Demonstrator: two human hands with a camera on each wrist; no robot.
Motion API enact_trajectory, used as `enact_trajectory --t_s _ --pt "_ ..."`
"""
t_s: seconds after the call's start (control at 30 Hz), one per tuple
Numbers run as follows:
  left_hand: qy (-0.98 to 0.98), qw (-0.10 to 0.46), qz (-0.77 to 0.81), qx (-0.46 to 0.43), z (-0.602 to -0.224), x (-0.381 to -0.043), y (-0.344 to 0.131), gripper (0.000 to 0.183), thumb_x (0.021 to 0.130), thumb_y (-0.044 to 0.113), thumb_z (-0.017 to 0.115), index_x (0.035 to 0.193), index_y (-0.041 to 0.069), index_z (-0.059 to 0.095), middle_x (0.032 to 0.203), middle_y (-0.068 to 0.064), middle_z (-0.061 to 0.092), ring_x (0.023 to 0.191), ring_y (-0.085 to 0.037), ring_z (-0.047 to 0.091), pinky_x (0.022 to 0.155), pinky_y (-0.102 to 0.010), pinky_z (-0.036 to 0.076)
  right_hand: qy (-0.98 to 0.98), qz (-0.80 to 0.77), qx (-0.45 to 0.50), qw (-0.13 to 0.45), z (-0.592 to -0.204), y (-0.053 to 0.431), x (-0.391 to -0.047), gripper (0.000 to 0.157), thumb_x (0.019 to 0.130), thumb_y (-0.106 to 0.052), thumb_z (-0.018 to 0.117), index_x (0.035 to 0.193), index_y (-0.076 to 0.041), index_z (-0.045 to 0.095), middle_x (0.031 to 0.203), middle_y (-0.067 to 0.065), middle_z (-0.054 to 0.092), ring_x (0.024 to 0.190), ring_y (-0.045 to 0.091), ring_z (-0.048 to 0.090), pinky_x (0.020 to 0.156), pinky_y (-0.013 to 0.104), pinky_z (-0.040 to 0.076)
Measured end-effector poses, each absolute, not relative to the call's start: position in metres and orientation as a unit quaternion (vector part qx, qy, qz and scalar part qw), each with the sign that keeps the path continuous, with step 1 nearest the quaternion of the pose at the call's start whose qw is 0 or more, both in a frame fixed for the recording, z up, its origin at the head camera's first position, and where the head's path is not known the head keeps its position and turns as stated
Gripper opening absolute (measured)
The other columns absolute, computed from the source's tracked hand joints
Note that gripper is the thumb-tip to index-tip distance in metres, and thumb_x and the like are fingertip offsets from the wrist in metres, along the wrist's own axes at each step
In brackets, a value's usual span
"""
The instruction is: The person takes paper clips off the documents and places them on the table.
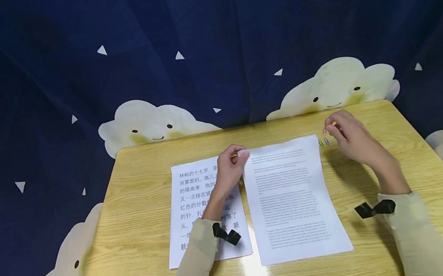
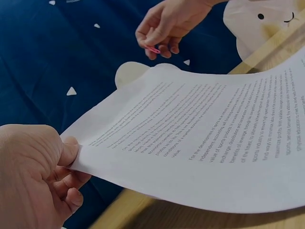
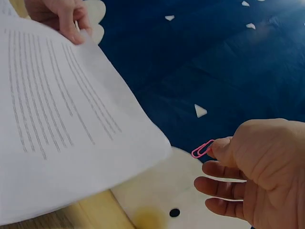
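Note:
My left hand (image 1: 231, 167) pinches the upper left corner of a printed sheet (image 1: 291, 199), thumb on top; in the left wrist view the sheet's near edge is lifted and bowed. My right hand (image 1: 347, 136) is up beyond the sheet's top right corner. Between its thumb and forefinger it pinches a pink paper clip (image 3: 202, 149), apart from the paper, while the other fingers are loosely bent. A green paper clip (image 1: 320, 142) and a purple paper clip (image 1: 327, 141) lie on the table by that corner. Whether the sheet is single or several layers, I cannot tell.
To the left lies another paper (image 1: 196, 199) with large Chinese print, partly under my left forearm. Everything lies on a wooden table (image 1: 134, 246). A dark blue curtain (image 1: 209, 54) with clouds and white triangles hangs behind its far edge.

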State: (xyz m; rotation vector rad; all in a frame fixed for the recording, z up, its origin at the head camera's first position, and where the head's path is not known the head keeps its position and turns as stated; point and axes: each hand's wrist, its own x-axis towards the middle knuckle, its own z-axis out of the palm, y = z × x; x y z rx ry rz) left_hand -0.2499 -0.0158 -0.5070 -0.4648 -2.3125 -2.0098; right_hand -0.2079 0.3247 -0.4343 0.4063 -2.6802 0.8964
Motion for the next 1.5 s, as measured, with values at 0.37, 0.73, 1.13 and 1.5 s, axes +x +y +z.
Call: enact_trajectory --t_s 0.37,0.73,1.13,1.5 --pt "-0.755 0.032 -0.635 -0.161 -0.513 -0.252 -0.019 0.013 0.101 0.012 0.070 0.110 0.002 0.071 0.074 -0.001 0.056 0.052 -0.009 0.037 0.049 -0.022 0.032 -0.942 0.300 0.115 0.096 -0.460 0.349 -0.222 0.018 0.112 -0.012 0.045 0.106 0.001 0.057 0.102 0.017 0.052 0.094 0.030 0.046 0.076 0.043 0.037" --pt "-0.753 0.030 -0.637 -0.164 -0.516 -0.253 -0.019 0.014 0.101 0.013 0.070 0.110 0.003 0.073 0.075 -0.002 0.060 0.055 -0.009 0.043 0.050 -0.021 0.035 -0.948 0.293 0.117 0.044 -0.502 0.377 -0.235 0.020 0.112 -0.009 0.046 0.100 0.003 0.057 0.096 0.017 0.054 0.088 0.029 0.044 0.075 0.044 0.036" --pt "-0.756 0.033 -0.633 -0.161 -0.518 -0.254 -0.018 0.015 0.101 0.013 0.072 0.109 0.002 0.075 0.084 -0.006 0.062 0.056 -0.008 0.041 0.049 -0.021 0.033 -0.954 0.273 0.121 0.026 -0.526 0.379 -0.241 0.023 0.110 -0.007 0.050 0.091 0.001 0.062 0.104 0.028 0.055 0.111 0.048 0.041 0.095 0.063 0.026" --pt "-0.761 0.022 -0.634 -0.138 -0.517 -0.253 -0.017 0.012 0.100 0.012 0.073 0.107 0.003 0.075 0.084 -0.002 0.060 0.053 -0.005 0.037 0.048 -0.020 0.031 -0.969 0.230 0.080 0.030 -0.530 0.373 -0.243 0.025 0.109 -0.010 0.050 0.089 0.002 0.061 0.122 0.040 0.049 0.131 0.057 0.027 0.104 0.071 0.019"
